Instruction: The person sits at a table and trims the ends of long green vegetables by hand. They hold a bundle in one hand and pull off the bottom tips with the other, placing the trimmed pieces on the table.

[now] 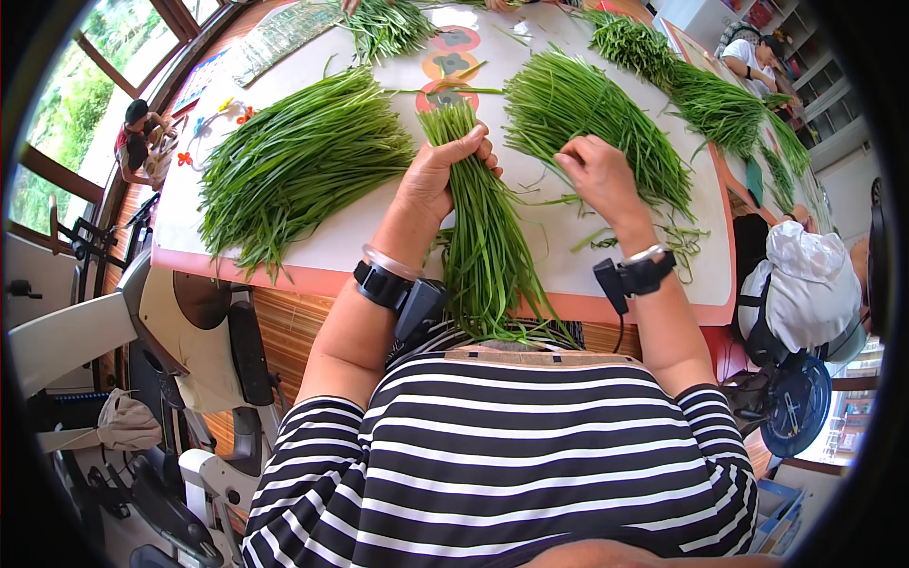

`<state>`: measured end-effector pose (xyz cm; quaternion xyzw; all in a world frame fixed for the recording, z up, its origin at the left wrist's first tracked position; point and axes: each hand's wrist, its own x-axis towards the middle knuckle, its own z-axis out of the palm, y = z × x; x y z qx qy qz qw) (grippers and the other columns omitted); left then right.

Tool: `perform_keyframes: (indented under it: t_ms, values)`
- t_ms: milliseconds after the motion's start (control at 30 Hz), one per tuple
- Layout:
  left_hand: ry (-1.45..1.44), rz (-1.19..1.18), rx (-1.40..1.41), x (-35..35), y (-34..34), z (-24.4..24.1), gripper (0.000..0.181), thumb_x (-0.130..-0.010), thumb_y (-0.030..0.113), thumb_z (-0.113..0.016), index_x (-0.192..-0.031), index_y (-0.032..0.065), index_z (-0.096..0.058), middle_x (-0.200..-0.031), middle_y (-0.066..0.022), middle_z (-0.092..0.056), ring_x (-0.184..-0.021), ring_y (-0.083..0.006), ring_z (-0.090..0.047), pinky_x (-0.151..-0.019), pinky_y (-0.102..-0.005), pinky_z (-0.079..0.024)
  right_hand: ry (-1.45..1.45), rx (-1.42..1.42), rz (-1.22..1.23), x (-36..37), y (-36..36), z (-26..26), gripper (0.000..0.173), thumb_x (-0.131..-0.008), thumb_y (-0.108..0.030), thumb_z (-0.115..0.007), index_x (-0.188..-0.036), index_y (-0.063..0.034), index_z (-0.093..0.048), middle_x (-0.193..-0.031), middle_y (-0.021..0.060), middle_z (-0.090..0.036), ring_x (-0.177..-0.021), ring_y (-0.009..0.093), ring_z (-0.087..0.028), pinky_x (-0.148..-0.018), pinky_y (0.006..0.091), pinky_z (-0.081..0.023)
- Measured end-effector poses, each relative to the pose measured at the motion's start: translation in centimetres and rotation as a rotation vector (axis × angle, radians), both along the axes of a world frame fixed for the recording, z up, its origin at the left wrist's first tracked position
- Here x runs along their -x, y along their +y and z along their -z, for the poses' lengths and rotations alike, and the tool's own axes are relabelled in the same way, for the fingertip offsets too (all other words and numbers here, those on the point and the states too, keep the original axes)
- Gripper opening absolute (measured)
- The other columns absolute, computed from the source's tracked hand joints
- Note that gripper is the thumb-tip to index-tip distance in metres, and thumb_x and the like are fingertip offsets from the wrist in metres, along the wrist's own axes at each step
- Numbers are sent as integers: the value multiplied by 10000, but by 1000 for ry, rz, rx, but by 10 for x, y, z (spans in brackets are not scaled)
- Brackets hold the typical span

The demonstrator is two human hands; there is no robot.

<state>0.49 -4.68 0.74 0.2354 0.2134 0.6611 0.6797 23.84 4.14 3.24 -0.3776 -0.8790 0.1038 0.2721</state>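
My left hand (454,160) is wrapped around a bunch of garlic chives (490,241). Its pale cut ends point away from me, and the long green leaves hang over the table's near edge towards my lap. My right hand (596,174) is bent with its fingertips drawn together, beside the near left edge of a large pile of chives (589,113). Whether a thin stalk is pinched there is too small to tell. Another big pile of chives (305,156) lies left of my left hand. Loose leaf scraps (678,245) lie near my right wrist.
The white-topped table (341,227) has a pink border. More chives lie at the far side (387,28) and on the right (717,106). Other people's hands show at the far edge. People sit on the right and one is at the left. An exercise machine (192,334) stands at left.
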Motion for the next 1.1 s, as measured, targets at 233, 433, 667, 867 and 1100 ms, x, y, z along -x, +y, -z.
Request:
perform_keyframes:
  t_ms: [233, 433, 667, 867, 1100]
  values:
    - [39, -29, 49, -7, -1, -5, 180, -871, 132, -703, -957, 18, -594, -714, -58, -588, -662, -206, -616, -648, -352, -542, -51, -28, 31, 29, 17, 19, 146, -835, -200, -656, -805, -62, -618, -838, 131, -624, -786, 370, -615, -667, 457, -494]
    - [119, 11, 99, -7, 0, -5, 330, -880, 116, -688, -1143, -32, -557, -728, -38, -570, -695, -171, -594, -684, -340, -533, 324, 450, -91, 30, -4, -2, 71, -894, -67, -666, -882, -7, -629, -757, -2, -623, -678, 39, -545, -634, 199, -445]
    - [133, 4, 109, -5, -1, -3, 357, -860, 96, -704, -1162, -41, -573, -739, -52, -600, -687, -182, -610, -690, -340, -541, 634, 727, -227, 57, -28, 5, 41, -908, -41, -657, -889, -6, -646, -772, 0, -650, -697, 54, -570, -651, 209, -463]
    - [173, 1, 161, -1, -3, -4, 205, -863, 128, -705, -1014, 4, -644, -791, -69, -627, -726, -199, -636, -671, -338, -540, 562, 760, -290, 56, -37, 3, 34, -919, -48, -648, -919, -15, -640, -812, 0, -652, -717, 66, -574, -676, 211, -463]
    - [-89, 36, 97, -3, -1, -6, 142, -897, 156, -669, -951, 36, -616, -863, -95, -654, -788, -229, -653, -748, -380, -559, 226, 673, -112, -2, -24, -11, 80, -908, -88, -648, -903, -8, -656, -745, -11, -638, -647, 50, -538, -578, 219, -440]
